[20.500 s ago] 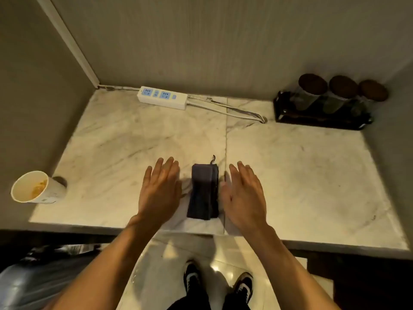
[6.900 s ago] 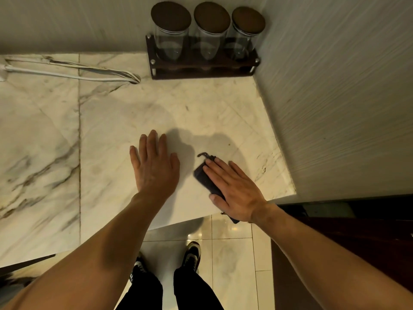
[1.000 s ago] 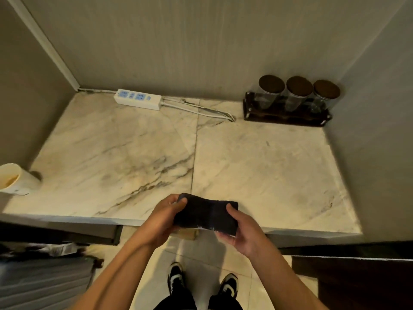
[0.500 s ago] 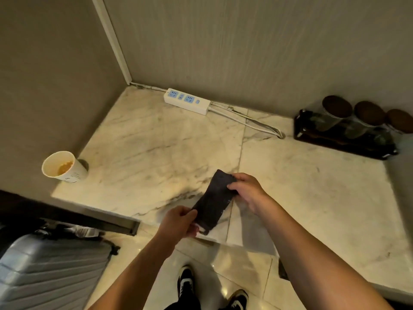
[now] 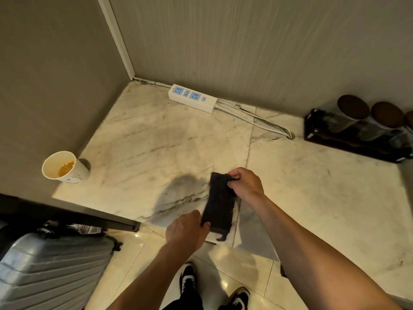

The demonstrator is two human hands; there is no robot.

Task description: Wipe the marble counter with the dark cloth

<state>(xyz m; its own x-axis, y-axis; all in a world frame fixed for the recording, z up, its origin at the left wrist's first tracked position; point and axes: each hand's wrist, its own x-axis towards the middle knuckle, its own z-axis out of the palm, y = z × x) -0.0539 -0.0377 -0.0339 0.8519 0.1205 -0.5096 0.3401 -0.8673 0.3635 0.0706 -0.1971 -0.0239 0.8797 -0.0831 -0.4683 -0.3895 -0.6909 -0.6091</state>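
The dark cloth [image 5: 220,205] is folded into a long strip and held just above the front edge of the white marble counter [image 5: 156,153]. My right hand [image 5: 245,184] pinches its far end with closed fingers. My left hand [image 5: 186,229] grips the near end, by the counter's edge. A small loop hangs from the cloth's lower corner. The cloth casts a shadow on the marble to its left.
A paper cup [image 5: 64,167] with orange bits inside stands at the counter's left front corner. A white power strip [image 5: 192,98] and its cable lie along the back wall. A dark rack of lidded jars [image 5: 357,128] sits back right. A grey suitcase [image 5: 51,269] stands on the floor, left.
Both hands keep hold of the cloth. My right hand's fingers have curled tighter on the far end, and the cloth hangs straighter than half a second ago.
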